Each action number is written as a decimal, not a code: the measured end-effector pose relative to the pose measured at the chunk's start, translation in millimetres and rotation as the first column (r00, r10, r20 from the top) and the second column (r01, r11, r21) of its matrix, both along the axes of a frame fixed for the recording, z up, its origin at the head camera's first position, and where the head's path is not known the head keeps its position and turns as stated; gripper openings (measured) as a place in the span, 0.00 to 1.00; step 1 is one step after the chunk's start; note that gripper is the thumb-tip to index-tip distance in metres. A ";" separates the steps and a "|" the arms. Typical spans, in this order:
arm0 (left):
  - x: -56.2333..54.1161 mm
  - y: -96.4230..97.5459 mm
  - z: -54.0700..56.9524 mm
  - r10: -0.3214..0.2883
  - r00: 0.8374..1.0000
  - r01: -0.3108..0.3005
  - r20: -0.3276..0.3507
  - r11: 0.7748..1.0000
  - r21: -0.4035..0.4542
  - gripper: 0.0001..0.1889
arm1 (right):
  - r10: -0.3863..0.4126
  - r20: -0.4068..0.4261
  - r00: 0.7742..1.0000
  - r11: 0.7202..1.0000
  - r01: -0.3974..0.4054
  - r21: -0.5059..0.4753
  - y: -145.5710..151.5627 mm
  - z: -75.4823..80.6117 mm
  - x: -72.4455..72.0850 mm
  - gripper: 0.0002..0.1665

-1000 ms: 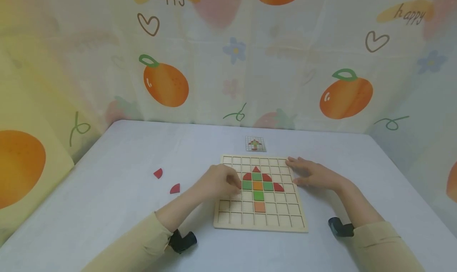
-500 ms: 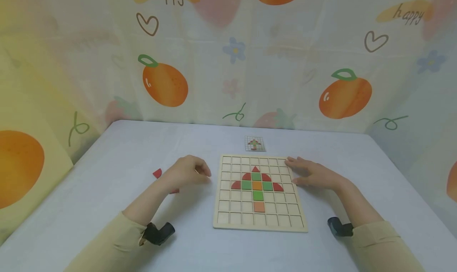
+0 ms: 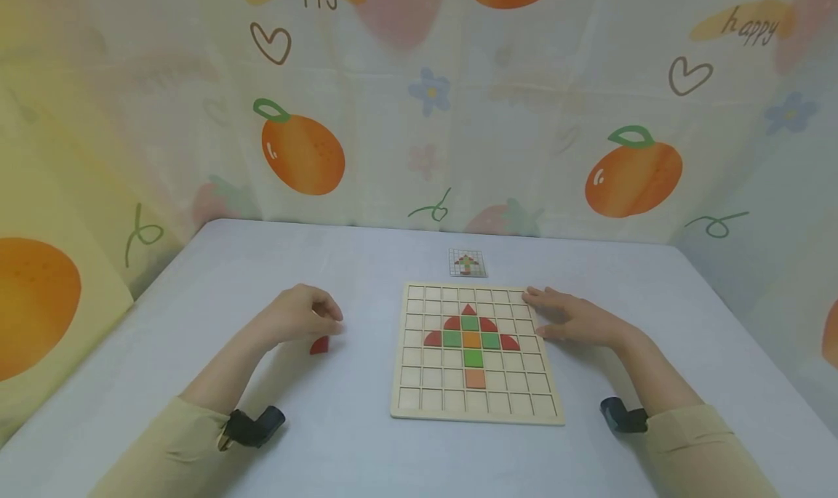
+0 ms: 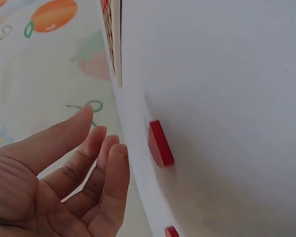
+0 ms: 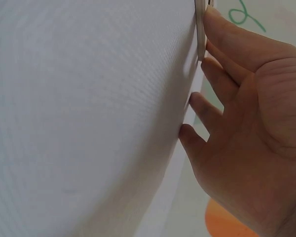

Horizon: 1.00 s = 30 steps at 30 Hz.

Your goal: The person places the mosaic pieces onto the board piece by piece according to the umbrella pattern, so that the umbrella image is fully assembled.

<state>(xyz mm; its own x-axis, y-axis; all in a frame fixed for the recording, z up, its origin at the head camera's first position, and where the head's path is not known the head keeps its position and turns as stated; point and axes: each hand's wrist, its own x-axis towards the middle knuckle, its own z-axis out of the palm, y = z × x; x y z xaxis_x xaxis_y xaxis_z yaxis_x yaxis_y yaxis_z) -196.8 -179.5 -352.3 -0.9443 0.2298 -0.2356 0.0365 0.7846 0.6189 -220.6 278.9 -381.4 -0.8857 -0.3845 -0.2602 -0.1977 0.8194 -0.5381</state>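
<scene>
My left hand (image 3: 296, 318) hovers over the table left of the board, fingers loosely bent and nothing between them. Just by its fingertips lies a red quarter-circle tile (image 3: 318, 346). The left wrist view shows that tile (image 4: 160, 144) apart from the fingers, plus a second red tile (image 4: 171, 232) at the bottom edge; the head view has the second one hidden behind the hand. A wooden grid board (image 3: 419, 400) bears red, green and orange tiles in an arrow-like, tree-like pattern. Fingers of my right hand (image 3: 583, 321) touch the board's right edge, spread and fairly straight.
A small pattern card (image 3: 468, 263) with a similar coloured figure lies behind the board. The white table (image 3: 353, 440) ends at a fruit-print curtain (image 3: 393, 120). Black devices sit at both wrists.
My left hand has left a red quarter-circle tile at the left end of the pattern's wide row and moved left, over the loose red tiles. The right hand stays put.
</scene>
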 end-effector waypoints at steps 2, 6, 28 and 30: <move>0.4 -5.1 -2.1 0.004 1.000 -0.004 0.008 1.000 0.009 0.11 | -0.002 0.000 1.000 1.000 0.002 0.000 -0.1 0.0 0.0 0.43; 2.2 -13.2 -5.1 0.013 0.999 -0.014 0.029 0.999 0.045 0.14 | -0.006 0.004 1.000 1.000 0.006 0.000 -0.6 0.2 0.2 0.43; 8.1 -19.3 -16.6 -0.030 1.000 0.030 -0.002 0.999 -0.012 0.12 | 0.000 0.004 1.000 1.000 0.000 0.006 0.0 1.2 0.4 0.43; 8.2 -18.9 -17.2 -0.031 1.000 0.031 0.003 0.999 -0.008 0.12 | 0.001 0.004 1.000 1.000 -0.001 0.003 0.3 1.0 0.2 0.44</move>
<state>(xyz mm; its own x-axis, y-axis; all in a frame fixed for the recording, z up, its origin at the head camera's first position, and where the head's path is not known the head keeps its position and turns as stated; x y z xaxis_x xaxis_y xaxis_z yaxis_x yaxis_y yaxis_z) -188.6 -198.4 -369.5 -0.9359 0.2572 -0.2406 0.0592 0.7883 0.6124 -220.4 279.2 -380.4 -0.8843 -0.3849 -0.2644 -0.1967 0.8206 -0.5366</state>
